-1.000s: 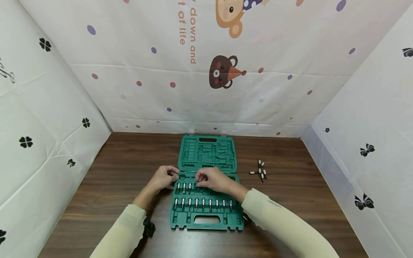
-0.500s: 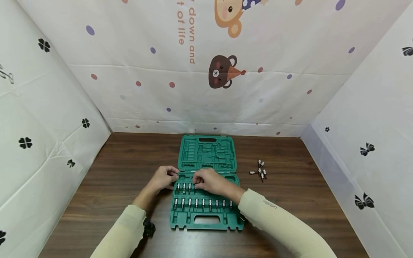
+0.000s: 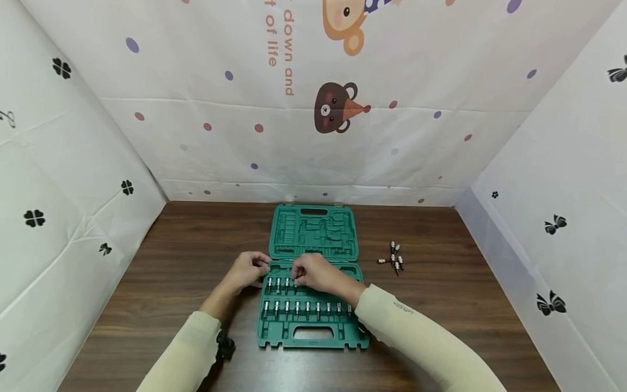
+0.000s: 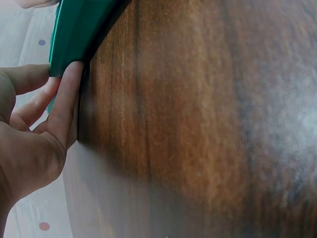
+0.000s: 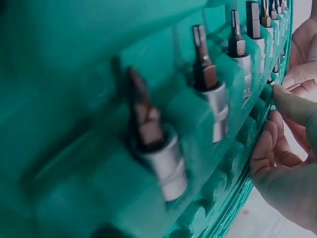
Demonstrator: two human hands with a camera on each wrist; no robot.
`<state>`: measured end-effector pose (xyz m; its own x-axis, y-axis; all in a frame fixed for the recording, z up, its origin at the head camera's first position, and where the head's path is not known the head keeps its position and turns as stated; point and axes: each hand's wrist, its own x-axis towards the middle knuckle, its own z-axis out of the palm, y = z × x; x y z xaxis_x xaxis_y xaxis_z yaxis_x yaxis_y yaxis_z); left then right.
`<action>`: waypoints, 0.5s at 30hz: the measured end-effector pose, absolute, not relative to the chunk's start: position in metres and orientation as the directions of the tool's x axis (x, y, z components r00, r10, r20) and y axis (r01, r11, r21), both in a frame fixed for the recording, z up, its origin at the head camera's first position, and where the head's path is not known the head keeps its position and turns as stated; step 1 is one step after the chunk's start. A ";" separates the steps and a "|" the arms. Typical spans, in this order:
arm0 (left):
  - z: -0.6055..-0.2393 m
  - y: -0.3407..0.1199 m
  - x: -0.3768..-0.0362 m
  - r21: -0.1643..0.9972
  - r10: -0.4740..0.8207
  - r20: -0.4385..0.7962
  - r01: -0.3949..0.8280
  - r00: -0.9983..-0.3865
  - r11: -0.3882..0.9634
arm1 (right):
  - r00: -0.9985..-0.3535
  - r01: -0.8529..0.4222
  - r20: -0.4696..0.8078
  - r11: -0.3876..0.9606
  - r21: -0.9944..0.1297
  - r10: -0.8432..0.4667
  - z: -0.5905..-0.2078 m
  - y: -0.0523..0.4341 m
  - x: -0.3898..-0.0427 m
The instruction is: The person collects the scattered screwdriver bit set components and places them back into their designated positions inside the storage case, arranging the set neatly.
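A green tool case [image 3: 313, 343] lies unfolded on the table, its lid [image 3: 313, 234] at the back. Silver-and-dark bit sockets [image 3: 307, 309] stand in a front row and partly along a second row behind it. My left hand [image 3: 246, 270] holds the case's left edge, thumb and fingers at the corner in the left wrist view. My right hand [image 3: 318, 273] pinches a bit socket [image 3: 295, 288] at the fourth place of the back row; its upper end is hidden by the fingers. Closer up in the right wrist view, several seated bit sockets [image 5: 168, 173] show.
To the right of the case lies a loose cluster of several bit sockets [image 3: 395, 260] on the brown wooden table [image 3: 431, 326]. White patterned cloth walls [image 3: 392, 163] stand at the back and on both sides.
My right hand has shifted slightly left with the bit socket, which now shows below the fingers in the back row. The left hand stays at the case edge.
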<state>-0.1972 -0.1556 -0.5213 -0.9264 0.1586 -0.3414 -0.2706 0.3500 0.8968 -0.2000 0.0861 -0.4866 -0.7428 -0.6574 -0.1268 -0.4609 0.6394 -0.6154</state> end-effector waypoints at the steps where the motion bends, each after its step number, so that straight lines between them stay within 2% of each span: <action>1: -0.521 -0.156 -0.197 0.896 0.158 -0.343 -0.272 -0.926 0.351 | -0.747 -0.452 -0.131 0.643 -0.618 -0.651 -0.486 0.085 -0.200; 15: -0.521 -0.155 -0.194 0.897 0.158 -0.336 -0.265 -0.928 0.353 | -0.813 -0.375 -0.158 0.711 -0.594 -0.561 -0.484 0.079 -0.195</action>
